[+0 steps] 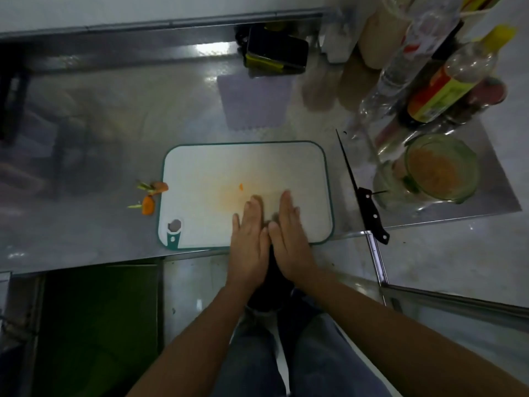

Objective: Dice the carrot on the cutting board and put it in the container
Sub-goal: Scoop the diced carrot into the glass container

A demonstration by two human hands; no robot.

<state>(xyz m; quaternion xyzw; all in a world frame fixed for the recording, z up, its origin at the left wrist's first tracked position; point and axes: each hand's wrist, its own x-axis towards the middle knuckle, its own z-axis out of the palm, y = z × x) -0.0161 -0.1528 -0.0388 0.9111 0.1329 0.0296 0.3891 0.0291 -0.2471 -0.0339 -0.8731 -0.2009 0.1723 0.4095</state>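
Carrot: one small orange scrap [241,187] lies mid cutting board [243,164], just beyond the fingertips. It is light and stiff, probably damp, and best pinched or swept up.
Left hand [249,233]: flat, fingers straight, palm down over the board's near edge, holding nothing.
Right hand [289,230]: flat and empty too, just beside the left.
Knife [363,193]: one, along the board's right edge, its handle overhanging the worktop [114,138].
Trimmed ends: two [160,187] [148,205], at the board's left edge.
Container [475,173]: one glass bowl, near the worktop's right edge, holding diced carrot.

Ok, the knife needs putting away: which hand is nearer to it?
Right. The right hand lies flat on the cutting board, left of the knife; the left hand lies beside it, farther from the knife.
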